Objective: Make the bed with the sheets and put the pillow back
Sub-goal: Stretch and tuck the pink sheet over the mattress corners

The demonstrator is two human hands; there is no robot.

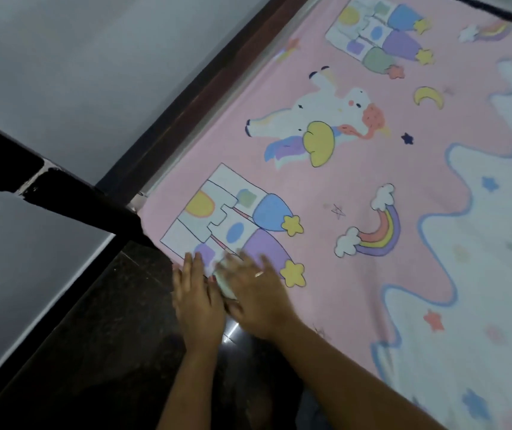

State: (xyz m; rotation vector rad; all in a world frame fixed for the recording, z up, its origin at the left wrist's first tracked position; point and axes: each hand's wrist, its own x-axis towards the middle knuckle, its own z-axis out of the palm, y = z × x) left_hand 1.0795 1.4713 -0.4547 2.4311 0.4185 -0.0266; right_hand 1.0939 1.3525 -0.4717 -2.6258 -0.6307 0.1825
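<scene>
The left hand point(197, 293) and right hand point(256, 293) are lying flat, fingers straight, gripping nothing, pressing side by side on the near-left border of the pink sheet point(357, 193). The sheet is stretching far and right from them along the dark bed frame point(186, 110). The left hand is sitting nearer that edge. No pillow is showing.

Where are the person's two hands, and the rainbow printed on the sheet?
left hand point(197, 293): head view, back of the hand.
right hand point(256, 294): head view, back of the hand.
rainbow point(380, 234): head view, middle of its arc.
</scene>
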